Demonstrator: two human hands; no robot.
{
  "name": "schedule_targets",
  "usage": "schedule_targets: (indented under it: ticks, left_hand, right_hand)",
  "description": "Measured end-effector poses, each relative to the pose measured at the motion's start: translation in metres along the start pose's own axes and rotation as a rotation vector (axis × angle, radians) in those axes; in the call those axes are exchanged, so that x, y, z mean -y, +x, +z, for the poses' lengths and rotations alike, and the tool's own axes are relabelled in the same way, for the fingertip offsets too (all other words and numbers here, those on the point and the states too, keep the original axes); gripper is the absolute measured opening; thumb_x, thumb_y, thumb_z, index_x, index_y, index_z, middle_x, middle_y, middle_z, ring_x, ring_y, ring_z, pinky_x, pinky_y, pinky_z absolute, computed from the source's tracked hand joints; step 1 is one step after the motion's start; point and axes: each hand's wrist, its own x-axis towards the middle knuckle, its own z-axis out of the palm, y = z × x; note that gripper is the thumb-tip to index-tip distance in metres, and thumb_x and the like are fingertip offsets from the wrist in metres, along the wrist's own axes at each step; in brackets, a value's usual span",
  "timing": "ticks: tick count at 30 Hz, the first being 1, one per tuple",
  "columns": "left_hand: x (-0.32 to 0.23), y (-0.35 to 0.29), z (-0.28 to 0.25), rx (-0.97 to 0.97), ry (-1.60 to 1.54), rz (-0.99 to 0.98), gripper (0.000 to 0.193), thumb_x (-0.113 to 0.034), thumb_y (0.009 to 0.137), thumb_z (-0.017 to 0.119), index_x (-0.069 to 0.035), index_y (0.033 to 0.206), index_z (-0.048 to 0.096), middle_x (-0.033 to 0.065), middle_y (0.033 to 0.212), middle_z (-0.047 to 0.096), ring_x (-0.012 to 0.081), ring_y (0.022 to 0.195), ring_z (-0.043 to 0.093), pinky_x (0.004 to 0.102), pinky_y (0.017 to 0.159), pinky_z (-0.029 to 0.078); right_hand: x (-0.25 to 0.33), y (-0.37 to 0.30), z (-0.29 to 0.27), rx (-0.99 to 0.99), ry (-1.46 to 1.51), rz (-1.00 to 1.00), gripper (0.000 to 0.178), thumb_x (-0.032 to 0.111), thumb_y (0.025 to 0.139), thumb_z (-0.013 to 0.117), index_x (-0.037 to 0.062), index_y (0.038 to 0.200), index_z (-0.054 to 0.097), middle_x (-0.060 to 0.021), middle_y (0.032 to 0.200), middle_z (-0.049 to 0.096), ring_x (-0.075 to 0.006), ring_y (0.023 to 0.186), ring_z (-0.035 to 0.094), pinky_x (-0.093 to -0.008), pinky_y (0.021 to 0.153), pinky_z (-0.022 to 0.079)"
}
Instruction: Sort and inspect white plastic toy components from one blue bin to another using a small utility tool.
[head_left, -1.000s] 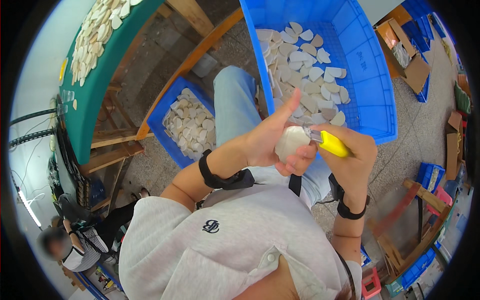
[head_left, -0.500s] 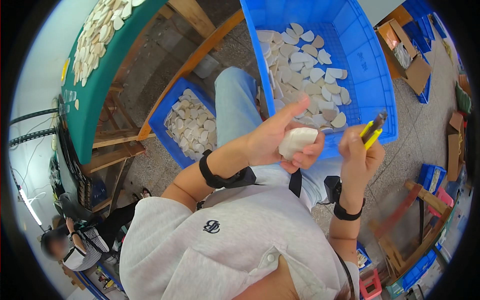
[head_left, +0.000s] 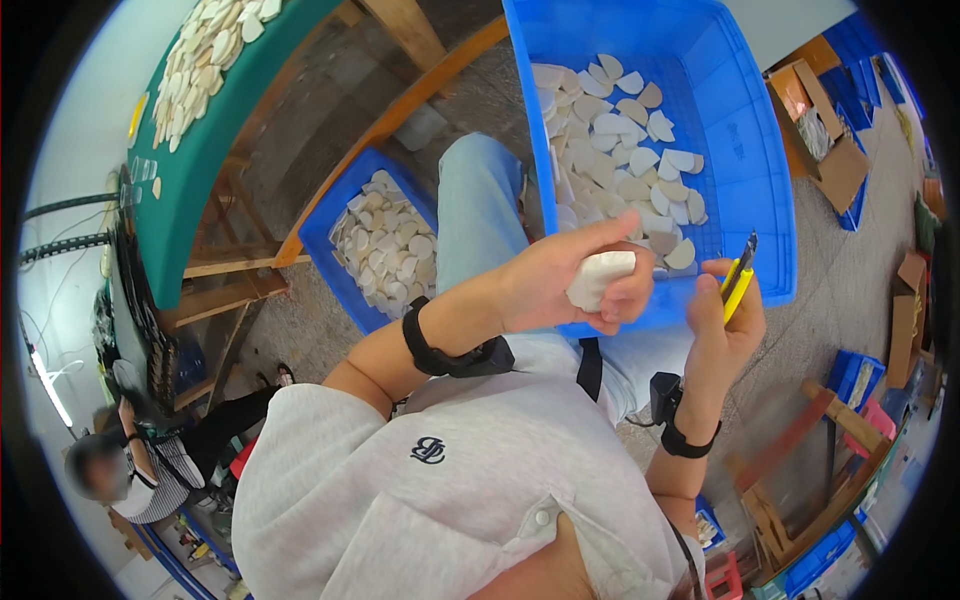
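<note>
holding a cream-white, rounded, solid piece (head_left: 601, 281) in the left hand (head_left: 550, 280), clasped between palm and curled fingers. gripping a slim yellow-and-black cutting tool (head_left: 739, 286) in the right hand (head_left: 727, 325), well apart from the left and pointed upward, clear of the piece. looks partly worked, from the uneven upper edge; cannot tell whether finished. can see, beyond the hands, many flat cream half-round pieces (head_left: 612, 125) in a large blue plastic bin (head_left: 762, 190); farther left, small cream rounded pieces (head_left: 385, 245) in a smaller blue plastic bin (head_left: 318, 226); farthest off, a pale heap of flat pieces (head_left: 208, 55) on a green-covered table (head_left: 172, 240). cannot sort worked from unworked among these; by sheer number, probably with plenty left.
</note>
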Motion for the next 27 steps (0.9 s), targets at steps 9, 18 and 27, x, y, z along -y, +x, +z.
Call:
schedule_targets:
  ticks: [9,18,27]
  left_hand:
    - [-0.016,-0.039,-0.039,-0.506,-0.115,0.270,0.036,-0.039,0.090,0.042,-0.008,0.101,0.056,0.0025,0.086,0.055,0.0169,0.081,0.055,0.0342,0.070,0.045]
    - [-0.124,-0.163,-0.163,-1.124,-0.116,0.954,0.026,-0.038,0.090,0.043,-0.016,0.102,0.049,0.0054,0.085,0.057,0.0190,0.069,0.057,0.0352,0.053,0.048]
    - [-0.319,-0.190,-0.102,-1.057,0.445,1.233,0.065,-0.044,0.093,0.036,-0.002,0.139,0.016,0.0235,0.129,0.038,0.0332,0.105,0.052,0.0380,0.083,0.048]
  right_hand:
    - [-0.074,0.026,0.003,-0.050,-0.519,-0.270,0.016,0.011,0.083,0.063,-0.0017,0.091,0.058,-0.0043,0.072,0.055,-0.0120,0.060,0.047,-0.0258,0.052,0.038]
    - [-0.130,0.017,0.011,-0.063,-0.684,-0.155,0.021,0.018,0.081,0.065,-0.0007,0.090,0.059,-0.0137,0.072,0.061,-0.0276,0.059,0.055,-0.0364,0.055,0.043]
    - [-0.122,0.018,0.012,-0.069,-0.604,-0.129,0.021,0.012,0.084,0.060,-0.0070,0.093,0.056,-0.0153,0.081,0.059,-0.0248,0.069,0.053,-0.0336,0.066,0.044]
